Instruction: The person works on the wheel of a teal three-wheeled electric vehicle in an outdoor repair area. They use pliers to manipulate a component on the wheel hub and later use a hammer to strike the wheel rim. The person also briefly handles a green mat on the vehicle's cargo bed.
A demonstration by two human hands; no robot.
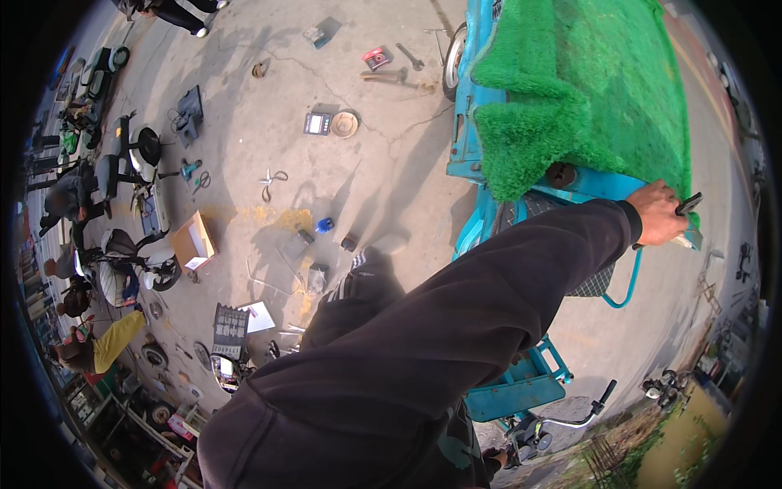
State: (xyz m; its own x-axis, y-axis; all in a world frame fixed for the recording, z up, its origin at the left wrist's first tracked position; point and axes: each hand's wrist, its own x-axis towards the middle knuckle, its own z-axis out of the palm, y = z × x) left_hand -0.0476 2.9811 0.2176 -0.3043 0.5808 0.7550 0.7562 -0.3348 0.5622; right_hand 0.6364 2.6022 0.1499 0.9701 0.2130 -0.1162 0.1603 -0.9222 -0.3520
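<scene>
My left arm, in a dark sleeve, stretches across the picture to the right. At its end, my left hand (658, 213) is closed at the corner of a green artificial turf mat (607, 90), with a short black object (689, 204) sticking out of the grip. The mat drapes over the bed of a turquoise cargo tricycle (466, 134). Beneath my forearm is a dark quilted seat (593, 281). Low in the picture, a small part of my right hand (495, 460) shows beside the handlebar (570, 422); its fingers are mostly hidden.
On the concrete lie scissors (267, 182), a meter-like box (317, 123), a round bowl (344, 125), a wrench (410, 57) and an open cardboard box (194, 243). Parked scooters (134, 269) and other people, one in yellow (118, 341), are at the left.
</scene>
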